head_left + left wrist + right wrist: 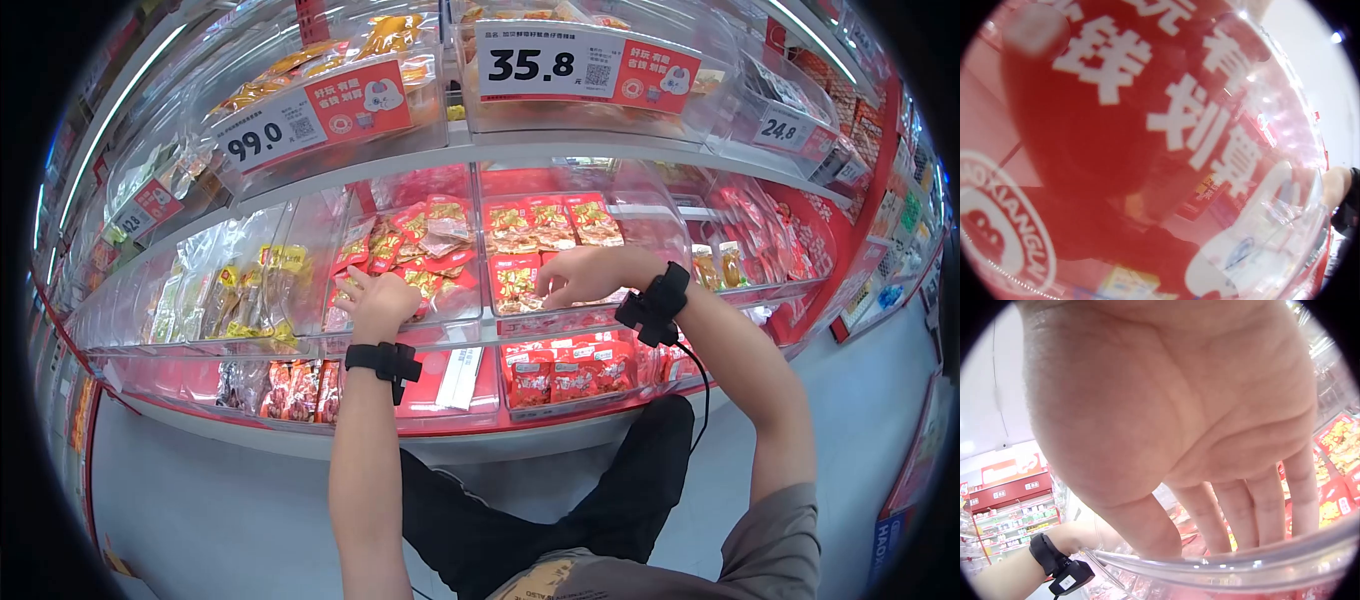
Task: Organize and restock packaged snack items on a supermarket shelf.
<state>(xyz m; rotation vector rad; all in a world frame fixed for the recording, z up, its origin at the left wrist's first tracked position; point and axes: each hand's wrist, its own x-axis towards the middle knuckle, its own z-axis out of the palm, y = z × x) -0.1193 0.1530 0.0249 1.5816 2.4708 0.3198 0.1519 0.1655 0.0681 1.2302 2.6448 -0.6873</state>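
Observation:
My left hand (382, 302) reaches over the front of a clear bin, fingers spread above a loose pile of red snack packets (440, 225). No packet shows in its grasp. My right hand (588, 272) is in the neighbouring bin, where red snack packets (548, 222) stand in rows, its fingertips at the front packet (516, 280). In the right wrist view the palm (1179, 406) faces the camera, and the loosely extended fingers point down behind the bin's clear rim (1260, 569). A red sign (1104, 125) fills most of the left wrist view, hiding the left fingers.
Above runs a shelf with price signs (535, 65). Yellow-topped packs (285, 290) fill a bin at the left. Below are more red packets (570, 375) and a white paper strip (460, 378). A cable (706, 390) hangs from the right wrist camera (650, 318).

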